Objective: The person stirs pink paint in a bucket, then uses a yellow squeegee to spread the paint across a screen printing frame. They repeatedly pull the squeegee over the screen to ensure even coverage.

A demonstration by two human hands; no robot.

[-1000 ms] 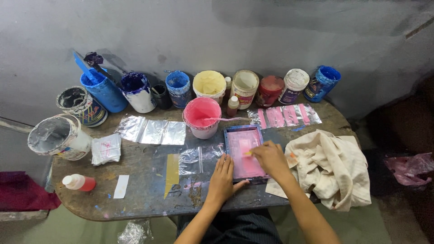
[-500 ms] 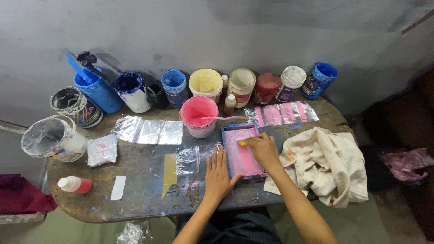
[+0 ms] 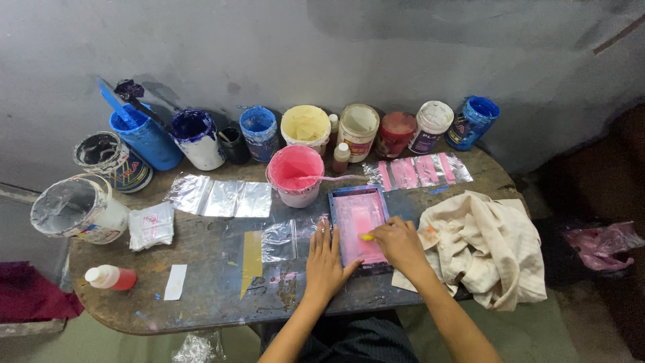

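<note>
Left hand [image 3: 327,259] lies flat with fingers spread, bracing the pink frame [image 3: 360,228]; right hand [image 3: 398,243] pinches a small yellow scraper [image 3: 366,236], which is best drawn evenly.

Dim, flat indoor light, soft from above. Grey wall [image 3: 403,54] darkens toward upper right and right edge of frame. Faint shadows behind paint pots [image 3: 306,124]. Mild glare on foil sheets [image 3: 218,197]. Focus sharp centre, corners slightly soft.

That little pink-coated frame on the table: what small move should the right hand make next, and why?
Probably drag the yellow tool along the frame toward the body. The right hand holds it about midway down the pink surface, with pink screen left below it, while the left hand lies flat at the frame's left edge.
</note>
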